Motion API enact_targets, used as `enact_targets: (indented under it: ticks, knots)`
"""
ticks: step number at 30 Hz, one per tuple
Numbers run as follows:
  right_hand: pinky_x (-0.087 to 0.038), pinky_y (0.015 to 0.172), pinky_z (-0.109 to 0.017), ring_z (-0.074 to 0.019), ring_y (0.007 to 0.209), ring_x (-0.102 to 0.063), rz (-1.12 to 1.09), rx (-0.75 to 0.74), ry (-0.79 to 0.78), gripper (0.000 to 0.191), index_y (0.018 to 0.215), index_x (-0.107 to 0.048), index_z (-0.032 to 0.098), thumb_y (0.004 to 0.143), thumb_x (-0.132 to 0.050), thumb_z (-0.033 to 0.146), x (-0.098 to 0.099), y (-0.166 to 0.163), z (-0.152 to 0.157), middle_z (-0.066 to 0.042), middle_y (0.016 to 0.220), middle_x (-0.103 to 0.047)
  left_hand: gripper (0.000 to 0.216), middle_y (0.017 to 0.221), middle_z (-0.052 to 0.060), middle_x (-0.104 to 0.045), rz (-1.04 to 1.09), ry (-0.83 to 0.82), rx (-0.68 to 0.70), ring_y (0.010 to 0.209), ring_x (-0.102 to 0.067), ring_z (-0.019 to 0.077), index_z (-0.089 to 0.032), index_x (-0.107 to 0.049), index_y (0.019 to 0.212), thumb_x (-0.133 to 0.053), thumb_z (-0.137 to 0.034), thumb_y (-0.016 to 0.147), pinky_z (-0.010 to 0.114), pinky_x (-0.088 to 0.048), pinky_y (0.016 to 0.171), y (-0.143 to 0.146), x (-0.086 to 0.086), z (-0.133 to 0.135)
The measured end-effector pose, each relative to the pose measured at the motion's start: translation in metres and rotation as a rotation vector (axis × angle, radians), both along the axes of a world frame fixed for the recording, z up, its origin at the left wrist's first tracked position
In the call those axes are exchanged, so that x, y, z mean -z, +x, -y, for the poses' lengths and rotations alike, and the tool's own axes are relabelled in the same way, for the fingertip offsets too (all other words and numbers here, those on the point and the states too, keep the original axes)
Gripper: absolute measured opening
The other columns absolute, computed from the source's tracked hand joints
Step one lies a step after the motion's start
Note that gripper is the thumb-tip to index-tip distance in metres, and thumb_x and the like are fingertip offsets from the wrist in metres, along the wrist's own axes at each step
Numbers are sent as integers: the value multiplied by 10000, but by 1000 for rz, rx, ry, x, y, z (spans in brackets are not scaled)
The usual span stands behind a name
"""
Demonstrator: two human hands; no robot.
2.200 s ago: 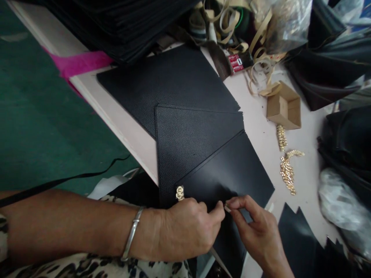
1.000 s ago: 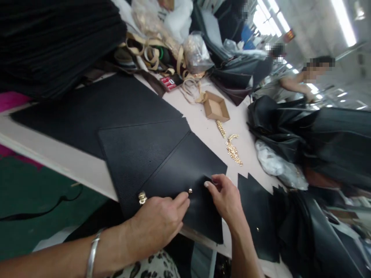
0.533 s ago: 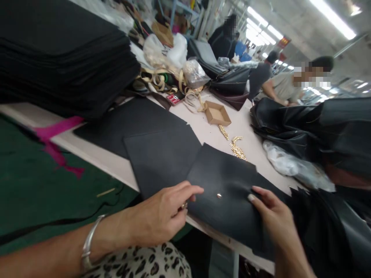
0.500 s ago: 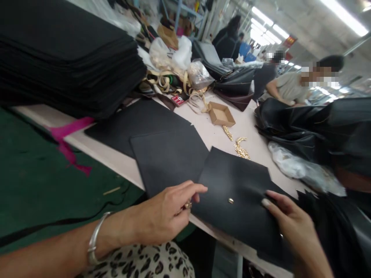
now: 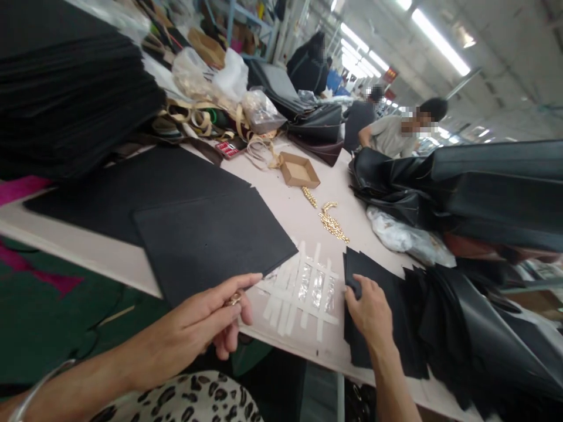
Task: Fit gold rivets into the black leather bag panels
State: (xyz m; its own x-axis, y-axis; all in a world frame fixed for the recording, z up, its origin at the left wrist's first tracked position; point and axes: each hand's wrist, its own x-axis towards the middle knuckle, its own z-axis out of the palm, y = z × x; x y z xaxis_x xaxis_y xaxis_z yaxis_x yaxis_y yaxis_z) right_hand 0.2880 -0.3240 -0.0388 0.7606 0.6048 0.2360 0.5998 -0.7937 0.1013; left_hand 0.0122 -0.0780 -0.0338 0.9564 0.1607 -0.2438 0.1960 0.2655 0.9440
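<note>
My left hand [image 5: 220,322] hovers at the table's front edge, close to the near corner of a black flat panel [image 5: 215,240]. Its index finger points forward, while thumb and other fingers curl in; a gold ring shows, and the inside of the palm is hidden. My right hand [image 5: 373,310] is at the left side of a small pile of black panels [image 5: 396,310], thumb and fingertips closed at the top panel's edge. Between the hands, strips of whitish tape [image 5: 303,293] criss-cross the tabletop. Gold metal pieces [image 5: 333,225] lie beyond them.
A tall stack of black sheets [image 5: 65,99] stands on the left. Behind are a shallow cardboard box [image 5: 299,170], plastic bags and straps. Black leather-like pieces [image 5: 492,181] heap up on the right. A co-worker [image 5: 396,132] is across the table.
The black panel with the gold stud has gone from between my hands, baring the taped tabletop. My right hand is now at the right-hand pile. The view has swung rightward.
</note>
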Motion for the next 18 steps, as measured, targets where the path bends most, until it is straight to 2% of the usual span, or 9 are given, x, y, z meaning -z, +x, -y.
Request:
enact_targets:
  ticks: [2, 5, 7, 10, 12, 15, 16, 18]
  knots:
    - [-487, 900, -368, -279, 1058, -604, 19, 2, -89, 364, 1212, -609, 162, 896, -471, 279, 3, -3, -15, -111, 1187, -664, 542, 991, 22, -571, -29, -39, 0, 620, -576, 99, -252, -246, 1499, -397, -429, 1009, 213, -501, 516, 0, 3, -1]
    - [-488, 875, -381, -296, 1022, -619, -7, -1, -131, 365, 1201, -631, 145, 894, -447, 217, 2, 4, -13, -139, 1171, -670, 523, 1016, 27, -575, -25, 7, -24, 565, -508, 73, -246, -251, 1496, -385, -378, 1008, 188, -437, 464, -2, 1, -1]
    - [-495, 842, -427, -332, 966, -641, -36, 25, -156, 385, 1187, -646, 96, 888, -425, 195, 1, 15, -4, -194, 1114, -680, 507, 1007, 21, -594, 30, 106, -12, 561, -489, 62, -226, -266, 1495, -367, -313, 1006, 204, -454, 534, -4, -4, -1]
    - [-504, 817, -477, -374, 938, -663, -77, 129, -191, 404, 1185, -658, 76, 878, -438, 222, 4, 32, 4, -231, 1064, -685, 563, 1054, 17, -613, 103, 265, 43, 631, -533, 74, -229, -181, 1534, -339, -229, 994, 244, -491, 657, -7, -11, -3]
    - [-512, 836, -494, -373, 949, -673, -157, 133, -79, 393, 1182, -666, 119, 869, -501, 289, 4, 29, -2, -192, 1041, -705, 607, 1097, 28, -620, 126, 312, 76, 665, -550, 79, -220, -123, 1552, -332, -190, 984, 254, -496, 694, -9, -13, -6]
    - [-550, 830, -448, -299, 900, -703, -459, -86, 263, 361, 1142, -674, 190, 864, -593, 407, -6, -14, -30, -103, 989, -736, 628, 1115, 51, -627, 159, 320, 93, 661, -549, 81, -182, -78, 1561, -317, -174, 981, 255, -494, 693, -11, -13, -10]
    - [-560, 828, -418, -270, 907, -703, -561, -232, 346, 348, 1147, -664, 209, 875, -601, 416, -13, -36, -42, -85, 1020, -734, 624, 1097, 52, -633, 161, 314, 101, 653, -546, 81, -171, -78, 1561, -312, -173, 982, 254, -492, 689, -11, -13, -11]
    - [-566, 828, -365, -221, 924, -690, -648, -531, 397, 287, 1165, -644, 243, 898, -607, 341, -28, -80, -69, -57, 1066, -716, 630, 1015, 36, -642, 154, 298, 118, 639, -547, 84, -160, -78, 1564, -314, -170, 980, 247, -485, 675, -13, -13, -13]
